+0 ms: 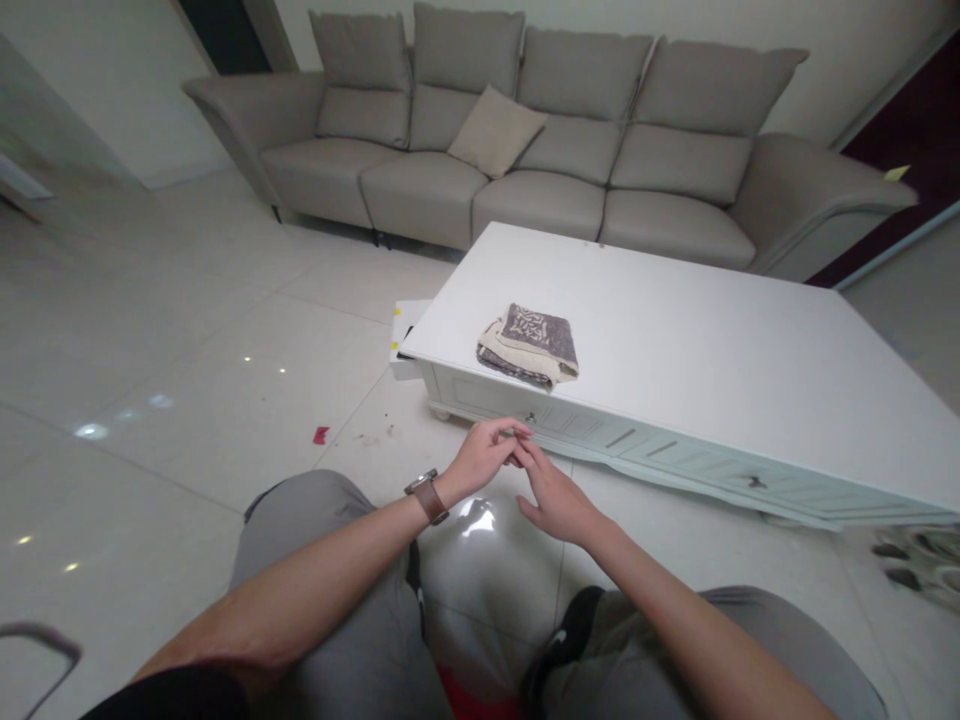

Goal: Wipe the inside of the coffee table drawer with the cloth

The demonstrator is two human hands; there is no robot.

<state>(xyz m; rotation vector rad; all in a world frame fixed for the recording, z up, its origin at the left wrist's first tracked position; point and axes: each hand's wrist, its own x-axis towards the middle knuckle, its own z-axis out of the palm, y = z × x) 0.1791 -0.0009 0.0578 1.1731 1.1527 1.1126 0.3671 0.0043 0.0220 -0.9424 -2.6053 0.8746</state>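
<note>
My left hand (pixel 484 458), with a wristwatch (pixel 427 495) on its brown strap, is raised above the floor before the table's drawer front. Its fingers are loosely bent and rest against the fingers of my right hand (pixel 559 495). That right hand has its fingers stretched out and the thumb apart. Neither hand shows an object in it. Beyond them a folded grey and cream patterned cloth (pixel 536 340) lies near the front left corner of the white coffee table (pixel 690 360). Both hands are apart from the cloth.
A grey-brown sofa (pixel 420 190) with a beige cushion (pixel 496 132) stands behind the table. At the table's left end is a white box-like thing (pixel 405 368). A small red scrap (pixel 321 435) lies on the tiled floor (pixel 202 400). My knees flank my forearms.
</note>
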